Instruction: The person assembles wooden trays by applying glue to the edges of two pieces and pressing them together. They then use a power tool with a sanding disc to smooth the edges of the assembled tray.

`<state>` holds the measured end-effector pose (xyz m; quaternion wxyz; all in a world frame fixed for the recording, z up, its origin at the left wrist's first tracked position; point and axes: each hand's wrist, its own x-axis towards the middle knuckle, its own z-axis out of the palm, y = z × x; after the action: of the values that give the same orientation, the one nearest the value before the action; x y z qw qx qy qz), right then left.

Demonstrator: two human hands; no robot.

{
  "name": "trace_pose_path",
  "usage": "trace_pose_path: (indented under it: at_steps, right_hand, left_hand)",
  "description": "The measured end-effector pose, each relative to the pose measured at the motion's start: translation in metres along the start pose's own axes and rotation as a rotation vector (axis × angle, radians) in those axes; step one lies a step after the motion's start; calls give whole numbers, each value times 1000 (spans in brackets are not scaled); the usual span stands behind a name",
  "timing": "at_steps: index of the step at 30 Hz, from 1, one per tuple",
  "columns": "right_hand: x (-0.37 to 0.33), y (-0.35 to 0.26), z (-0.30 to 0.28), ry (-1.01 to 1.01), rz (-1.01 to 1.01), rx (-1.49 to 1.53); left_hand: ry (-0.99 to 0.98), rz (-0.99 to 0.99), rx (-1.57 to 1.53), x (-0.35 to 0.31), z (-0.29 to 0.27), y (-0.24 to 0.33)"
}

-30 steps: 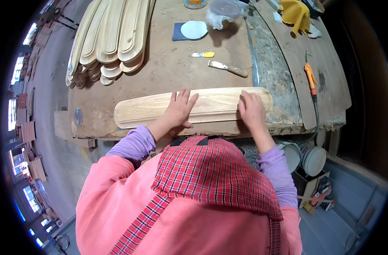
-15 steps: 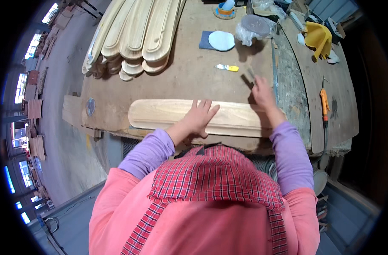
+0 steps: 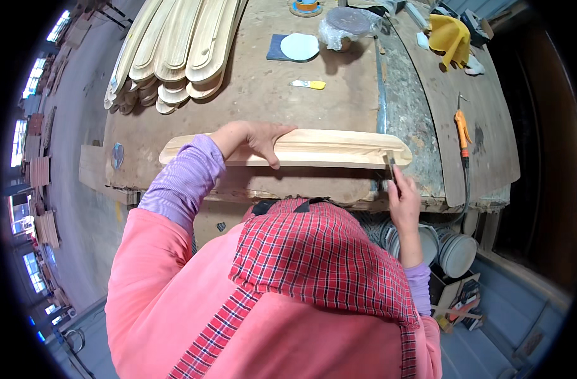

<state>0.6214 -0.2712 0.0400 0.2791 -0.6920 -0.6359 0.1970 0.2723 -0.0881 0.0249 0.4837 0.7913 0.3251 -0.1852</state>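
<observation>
A long wooden board (image 3: 339,142) with rounded ends and a grooved face lies crosswise near the bench's front edge. My left hand (image 3: 257,140) spans it left of the middle, thumb on the near edge and fingers over the far edge. At its right end, my right hand (image 3: 404,196) is closed round a thin flat tool (image 3: 391,162), apparently a scraper. The tool's tip meets the board there; its handle is mostly hidden in my fingers. A putty knife (image 3: 309,84) with a yellow handle lies beyond the board.
Several similar boards (image 3: 206,50) are stacked at the far left. A white round pad (image 3: 300,47) rests on a dark blue sheet, near a plastic-wrapped bowl (image 3: 350,25). To the right lie an orange-handled tool (image 3: 462,129) with a hose and a yellow cloth (image 3: 449,39). White buckets (image 3: 457,252) stand below the bench.
My right hand has come from beyond the board to its near right end, bringing the tool against it. My left hand has shifted from lying on the face to gripping across the board, which appears tilted.
</observation>
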Motion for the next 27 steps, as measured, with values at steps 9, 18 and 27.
trace_pose_path:
  at_steps: [9, 18, 27]
  right_hand:
    - [1, -37, 5, -114, 103, -256]
    - [8, -48, 30, -96, 139, -394]
    - [27, -42, -14, -441, 563, 802]
  left_hand:
    - [33, -22, 102, -1, 0, -1]
    - [9, -42, 115, -7, -6, 11]
    - [6, -19, 44, -6, -6, 4]
